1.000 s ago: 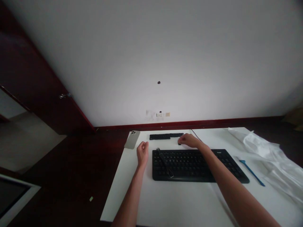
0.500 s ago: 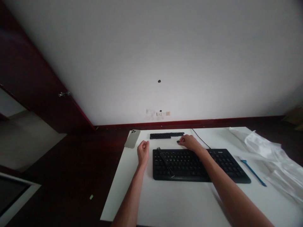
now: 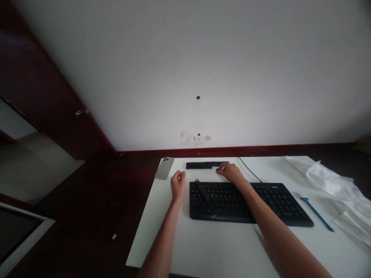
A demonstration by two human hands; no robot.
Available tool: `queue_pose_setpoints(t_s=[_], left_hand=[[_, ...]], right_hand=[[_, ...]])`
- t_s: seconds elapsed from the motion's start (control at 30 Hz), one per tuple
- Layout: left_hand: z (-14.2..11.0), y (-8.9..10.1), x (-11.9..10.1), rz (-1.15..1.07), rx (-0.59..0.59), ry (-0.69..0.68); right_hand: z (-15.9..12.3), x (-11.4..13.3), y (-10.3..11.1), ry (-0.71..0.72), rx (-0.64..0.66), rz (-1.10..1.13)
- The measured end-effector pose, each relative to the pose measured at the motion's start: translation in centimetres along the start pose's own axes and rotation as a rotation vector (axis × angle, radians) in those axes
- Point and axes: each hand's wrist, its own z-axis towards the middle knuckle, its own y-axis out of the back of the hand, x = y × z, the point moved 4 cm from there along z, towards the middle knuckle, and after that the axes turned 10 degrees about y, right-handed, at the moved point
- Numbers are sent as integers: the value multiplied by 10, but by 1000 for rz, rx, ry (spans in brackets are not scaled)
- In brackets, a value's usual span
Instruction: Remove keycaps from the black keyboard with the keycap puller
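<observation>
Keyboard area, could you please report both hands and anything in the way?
Right hand: pinching small black piece beyond keyboard. Left hand: curled, contents hidden. Wire-ended tool: lying across keyboard.

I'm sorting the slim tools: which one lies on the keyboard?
The dark tool, across the left part of the keyboard; the blue tool lies on the table to its right.

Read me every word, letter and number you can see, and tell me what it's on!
Not one word, letter or number is clear enough to read.
Keyboard: a pale mark near its far right corner, too small and blurred to read.
Its keys: any letters or numbers are too tiny to make out.
Row of black pieces: too small to tell.
Phone: no writing I can make out.
</observation>
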Motion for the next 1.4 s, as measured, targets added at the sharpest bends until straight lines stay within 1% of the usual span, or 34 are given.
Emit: queue_pose_setpoints(t_s=[0.13,0.23,0.3,0.4,0.47,0.6,0.73,0.93,1.1,1.2,1.27,1.37,1.4], left_hand=[[0,-1,1,-2,6,4],[0,-1,0,-7,10,0],[-1,-1,-1,-3,8,1],[-1,-1,-2,-8,7,6],[-2,0,-2,-13,7,7],[-2,0,-3,-5,5,-1],[-1,0,-3,-1,8,-3],[0,-1,-1,-13,10,8],[-1,0,-1,-2,4,8],[-1,1,-1,6,3,7],[0,1,0,5,5,3],[0,0,0,4,7,-5],[0,0,0,4,7,-6]], right_hand=[[-1,-3,2,46,5,79],[-6,-4,8,100,51,186],[-11,-1,13,152,129,354],[-20,6,20,216,257,695],[-25,11,26,222,291,827],[-30,19,34,220,294,922],[-36,28,41,226,313,965],[-39,33,46,258,359,947],[-36,23,40,221,340,865],[-32,14,32,241,323,803],[-28,7,26,263,265,659],[-20,-5,18,245,143,317],[-18,-7,15,234,116,235]])
